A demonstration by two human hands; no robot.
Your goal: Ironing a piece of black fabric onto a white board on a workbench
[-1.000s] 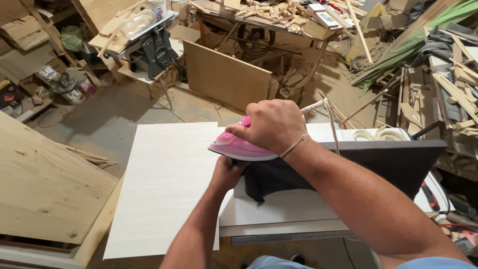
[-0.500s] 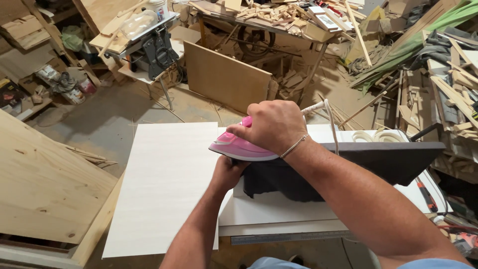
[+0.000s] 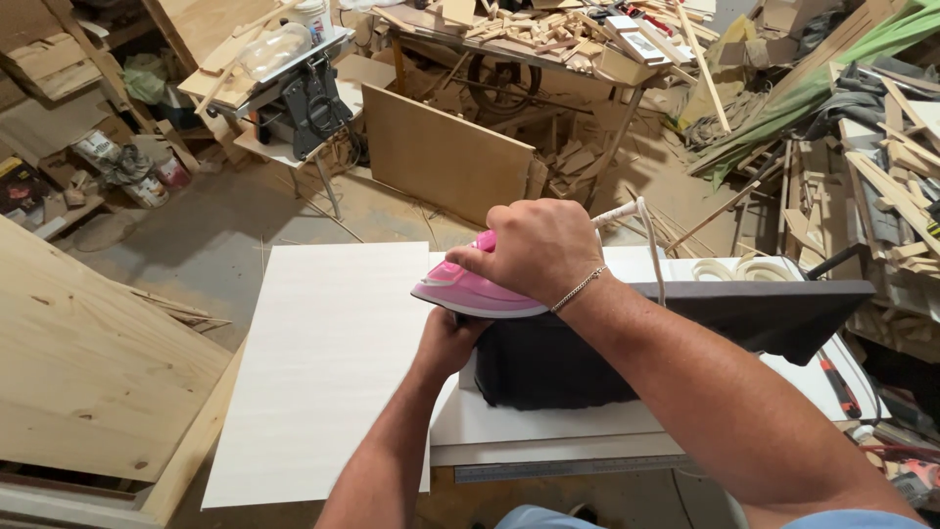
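Observation:
My right hand [image 3: 537, 247] grips the handle of a pink and white clothes iron [image 3: 460, 291], which rests on the top edge of an upright dark panel [image 3: 587, 338]. Its white cord [image 3: 648, 240] trails off to the right. My left hand [image 3: 452, 343] is under the iron, fingers closed against the near end of the dark panel. The panel stands on a white worktable [image 3: 548, 421]. A large pale board [image 3: 333, 362] lies flat to the left of my hands.
A big plywood sheet [image 3: 88, 362] leans at the left. A brown board [image 3: 446, 157] stands on the floor behind. A table saw [image 3: 294, 83] and a bench of wood scraps [image 3: 548, 34] are at the back. Coiled white edge tape [image 3: 744, 269] lies at the right.
The iron and my right hand have edged slightly to the left along the panel's top edge. My left hand stays under it.

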